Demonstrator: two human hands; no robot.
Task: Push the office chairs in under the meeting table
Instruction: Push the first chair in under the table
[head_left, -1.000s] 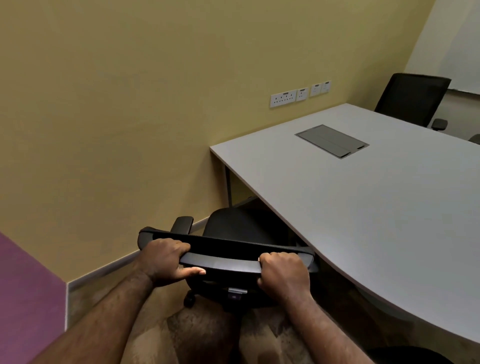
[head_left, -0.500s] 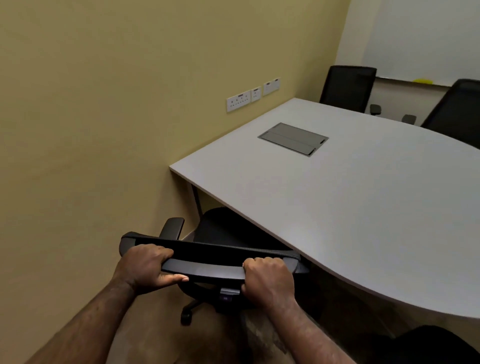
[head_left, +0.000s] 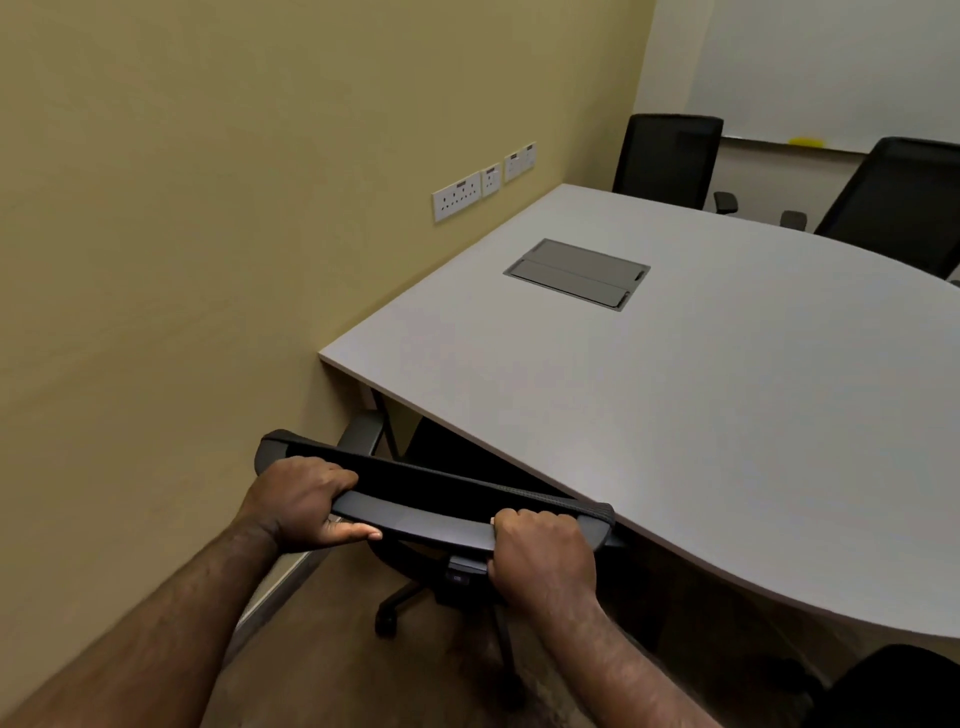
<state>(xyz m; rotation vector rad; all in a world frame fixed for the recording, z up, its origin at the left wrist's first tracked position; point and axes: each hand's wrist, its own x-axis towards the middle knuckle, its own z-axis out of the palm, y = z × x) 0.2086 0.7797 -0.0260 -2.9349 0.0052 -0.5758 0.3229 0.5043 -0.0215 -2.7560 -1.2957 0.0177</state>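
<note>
A black office chair (head_left: 431, 499) stands at the near corner of the grey meeting table (head_left: 701, 415). Its seat is mostly hidden beneath the tabletop and its backrest top almost meets the table's edge. My left hand (head_left: 301, 501) grips the left end of the backrest's top bar. My right hand (head_left: 543, 553) grips the bar near its right end. One armrest (head_left: 361, 431) pokes out beside the table leg, and the wheeled base (head_left: 400, 605) shows below.
A yellow wall (head_left: 182, 260) runs close along the chair's left side, with sockets (head_left: 457, 196) above table height. Two more black chairs (head_left: 667, 158) (head_left: 898, 202) stand at the table's far side. Another dark chair (head_left: 893, 686) sits at bottom right. A grey cable hatch (head_left: 579, 273) lies in the tabletop.
The chair has rolled further under the table, both hands still on its backrest. My view has swung right and up, revealing the far chairs and whiteboard.
</note>
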